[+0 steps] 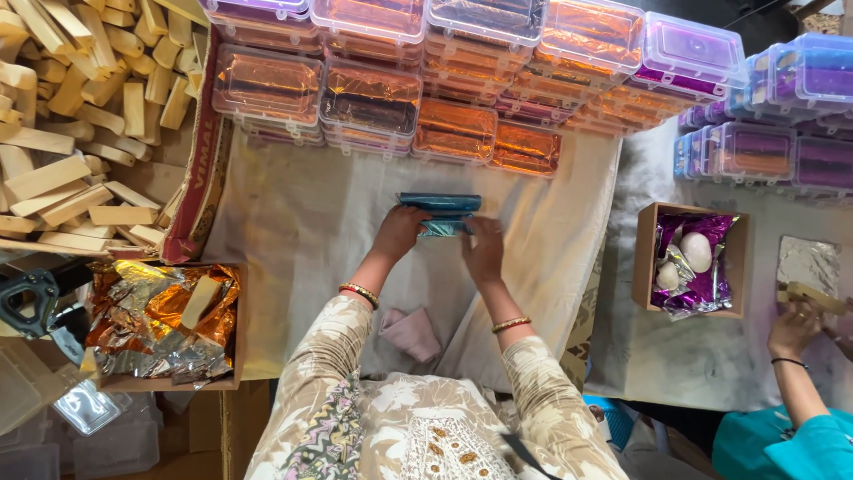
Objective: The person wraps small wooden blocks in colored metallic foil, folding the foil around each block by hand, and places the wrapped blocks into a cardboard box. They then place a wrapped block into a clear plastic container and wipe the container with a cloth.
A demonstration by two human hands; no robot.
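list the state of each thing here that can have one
blue foil block: half wrapped, held by both hands
left hand: gripping it
right hand: gripping it
clear boxes: shut, stacked
cardboard box of wooden blocks: open, full
purple foil box: open
orange foil box: open

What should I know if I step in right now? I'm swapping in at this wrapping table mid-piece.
Left hand and right hand both grip a block half-wrapped in blue foil on the white cloth.
Done: stacked clear boxes of wrapped pieces ahead.
Left: finish this fold; bare wooden blocks sit far left, orange foil sheets in the near-left box.
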